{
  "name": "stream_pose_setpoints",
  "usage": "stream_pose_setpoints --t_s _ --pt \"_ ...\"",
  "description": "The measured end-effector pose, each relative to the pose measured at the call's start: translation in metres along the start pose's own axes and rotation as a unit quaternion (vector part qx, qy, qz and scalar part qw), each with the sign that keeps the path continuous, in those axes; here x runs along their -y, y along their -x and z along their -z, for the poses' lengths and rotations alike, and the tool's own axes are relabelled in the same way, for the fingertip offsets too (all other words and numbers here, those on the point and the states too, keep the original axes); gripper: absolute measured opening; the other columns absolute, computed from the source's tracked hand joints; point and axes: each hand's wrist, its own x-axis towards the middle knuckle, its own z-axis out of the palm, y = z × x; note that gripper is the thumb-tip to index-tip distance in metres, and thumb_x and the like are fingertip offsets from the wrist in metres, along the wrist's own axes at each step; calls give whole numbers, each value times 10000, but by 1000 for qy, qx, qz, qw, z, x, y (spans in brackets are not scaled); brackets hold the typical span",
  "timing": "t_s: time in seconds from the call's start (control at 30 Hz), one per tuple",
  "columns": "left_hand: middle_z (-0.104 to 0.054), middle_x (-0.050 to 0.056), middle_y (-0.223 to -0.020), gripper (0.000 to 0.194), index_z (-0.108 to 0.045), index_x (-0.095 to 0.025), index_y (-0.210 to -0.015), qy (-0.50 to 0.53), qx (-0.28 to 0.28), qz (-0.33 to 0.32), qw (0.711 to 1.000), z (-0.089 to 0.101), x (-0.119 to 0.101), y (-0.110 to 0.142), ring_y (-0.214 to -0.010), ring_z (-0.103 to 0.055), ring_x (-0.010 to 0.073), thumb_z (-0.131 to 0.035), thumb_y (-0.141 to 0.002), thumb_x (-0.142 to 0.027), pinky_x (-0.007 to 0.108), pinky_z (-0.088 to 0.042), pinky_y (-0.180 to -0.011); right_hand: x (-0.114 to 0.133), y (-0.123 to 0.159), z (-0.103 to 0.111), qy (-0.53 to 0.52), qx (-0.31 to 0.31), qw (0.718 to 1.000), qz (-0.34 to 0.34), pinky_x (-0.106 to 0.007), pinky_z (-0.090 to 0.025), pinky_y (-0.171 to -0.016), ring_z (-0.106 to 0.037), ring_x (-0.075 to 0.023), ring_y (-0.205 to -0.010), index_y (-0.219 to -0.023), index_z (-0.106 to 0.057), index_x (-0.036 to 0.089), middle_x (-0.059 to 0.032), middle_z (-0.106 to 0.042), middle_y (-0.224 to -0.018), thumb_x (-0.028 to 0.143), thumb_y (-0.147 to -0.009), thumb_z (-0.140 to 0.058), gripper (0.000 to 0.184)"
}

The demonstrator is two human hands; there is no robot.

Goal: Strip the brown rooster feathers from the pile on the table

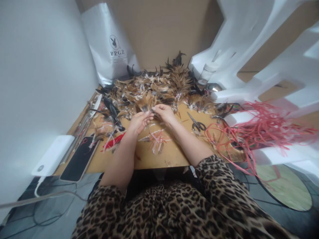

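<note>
The step in hand seemed to be fine fingertip work on a small feather piece (153, 111), calling next for a steady, light grip. The left hand (139, 122) and the right hand (164, 113) both appeared to pinch it, between them. Its direction and long axis could not be told; just beyond the hands, brown feathers (147, 100) fanned away.

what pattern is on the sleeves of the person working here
Leopard print, dark spots on brown, on both sleeves; it shows best in the head view.
</note>
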Motion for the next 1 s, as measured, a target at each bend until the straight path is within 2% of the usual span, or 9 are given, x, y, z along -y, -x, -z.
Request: stream_pose_setpoints --t_s 0.2,0.4,0.53,0.63,0.73,0.83,0.93,1.0 --pt "-687 70 -683 90 -626 -75 -743 -5 9 6 1000 0 2 0 -530 -614 62 -664 -736 -157 121 -429 -457 1 2 -2 57 -13 997 52 -203 -383 -551 -471 -65 -538 -652 -592 154 34 -579 -597 415 -583 -708 294" --pt "-667 57 -648 112 -622 -75 -717 -14 17 0 1000 2 4 -2 -509 -596 53 -685 -715 -168 120 -428 -460 1 5 -5 105 -8 991 81 -218 -424 -606 -496 -82 -575 -637 -595 161 20 -594 -609 421 -600 -696 282" --pt "-657 47 -627 130 -618 -81 -706 -23 -4 -18 1000 2 3 -2 -492 -582 50 -693 -709 -186 126 -429 -461 -1 1 0 122 -3 990 73 -230 -436 -639 -519 -91 -597 -672 -616 158 9 -622 -646 415 -633 -668 265" --pt "-656 40 -623 116 -630 -80 -738 -8 -38 -47 998 4 0 -3 -481 -571 44 -679 -723 -185 122 -413 -447 -4 -4 10 220 -12 971 89 -234 -427 -659 -535 -96 -619 -713 -647 145 -3 -644 -688 363 -674 -631 222" --pt "-667 40 -649 96 -636 -85 -762 19 -66 -69 995 8 -3 -6 -490 -566 35 -660 -741 -175 115 -404 -444 -9 -7 20 398 14 912 102 -232 -406 -641 -541 -110 -633 -730 -664 145 -11 -647 -698 297 -716 -581 174" --pt "-678 49 -680 96 -629 -91 -765 31 -83 -67 994 10 -4 -8 -497 -567 35 -666 -739 -176 115 -403 -441 -13 -5 23 566 37 814 125 -251 -409 -692 -583 -150 -762 -803 -674 176 -38 -673 -832 260 -747 -544 164" --pt "-686 62 -701 114 -619 -92 -753 32 -87 -60 994 10 -4 -8 -491 -564 37 -680 -729 -185 118 -402 -436 -16 0 20 674 38 727 127 -278 -415 -717 -598 -190 -851 -898 -669 207 -71 -669 -949 255 -786 -500 208" --pt "-689 65 -710 118 -619 -94 -754 30 -87 -57 994 9 -4 -7 -491 -562 37 -683 -726 -188 117 -400 -432 -16 2 18 708 41 695 116 -281 -414 -703 -601 -199 -845 -899 -668 212 -85 -662 -956 246 -813 -461 227"
